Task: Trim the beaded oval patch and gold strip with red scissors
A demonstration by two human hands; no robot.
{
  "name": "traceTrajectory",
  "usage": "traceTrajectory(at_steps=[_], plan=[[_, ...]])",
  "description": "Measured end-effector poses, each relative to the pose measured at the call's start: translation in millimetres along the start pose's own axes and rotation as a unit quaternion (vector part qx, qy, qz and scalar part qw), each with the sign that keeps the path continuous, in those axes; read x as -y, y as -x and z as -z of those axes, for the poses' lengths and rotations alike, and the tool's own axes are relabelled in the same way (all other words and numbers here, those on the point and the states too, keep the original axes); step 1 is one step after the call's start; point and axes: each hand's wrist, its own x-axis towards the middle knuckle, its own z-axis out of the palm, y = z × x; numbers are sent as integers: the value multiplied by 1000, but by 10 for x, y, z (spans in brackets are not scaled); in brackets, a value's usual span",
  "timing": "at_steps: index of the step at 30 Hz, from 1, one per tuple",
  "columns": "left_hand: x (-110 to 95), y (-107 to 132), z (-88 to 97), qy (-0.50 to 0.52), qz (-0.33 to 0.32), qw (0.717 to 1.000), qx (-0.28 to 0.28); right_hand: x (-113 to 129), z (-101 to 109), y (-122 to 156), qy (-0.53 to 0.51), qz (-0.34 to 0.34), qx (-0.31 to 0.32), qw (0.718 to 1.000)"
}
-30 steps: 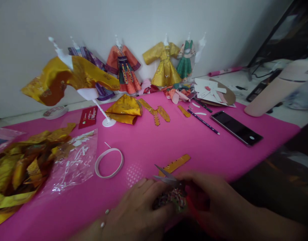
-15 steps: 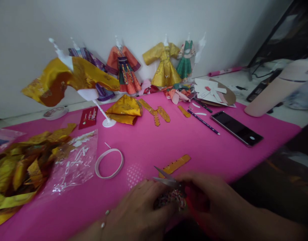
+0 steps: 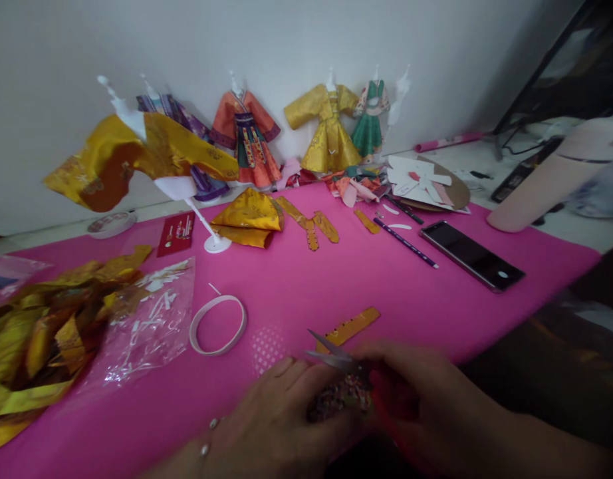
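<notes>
My right hand (image 3: 416,392) is closed on scissors (image 3: 341,359) with red handles, their blades parted and pointing left. My left hand (image 3: 291,412), with a bracelet at the wrist, is curled around a small patterned piece of fabric (image 3: 341,399) with many-coloured specks, held close under the blades. How the fingertips grip its near edge is dim and partly hidden. Just beyond the scissor tips, a yellow fabric strip (image 3: 354,327) with dark dots along one edge lies flat on the pink table cover (image 3: 306,286).
Left of my hands are a tape roll (image 3: 217,324), a clear plastic bag (image 3: 147,326) with white scraps and a heap of yellow cloth (image 3: 42,339). A phone (image 3: 471,256), a purple pencil (image 3: 405,243) and a pale bottle (image 3: 550,179) lie or stand right. Dressed mini mannequins (image 3: 244,136) line the wall.
Almost nothing has moved. The scissors and both hands have shifted very slightly over the patterned fabric, with the blades still parted.
</notes>
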Motion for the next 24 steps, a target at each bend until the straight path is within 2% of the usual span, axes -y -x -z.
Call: traceTrajectory(at_steps=[8, 14, 18, 24], plan=[[26, 12, -11, 1, -21, 1000, 6, -3, -19, 1, -4, 2, -5, 1000], [0, -3, 6, -7, -4, 1000, 16, -4, -26, 7, -10, -9, -2, 1000], [-14, -32, 20, 2, 10, 1000, 8, -12, -26, 7, -9, -2, 8, 1000], [6, -36, 22, 11, -1, 1000, -5, -51, -22, 5, 29, 8, -10, 999]])
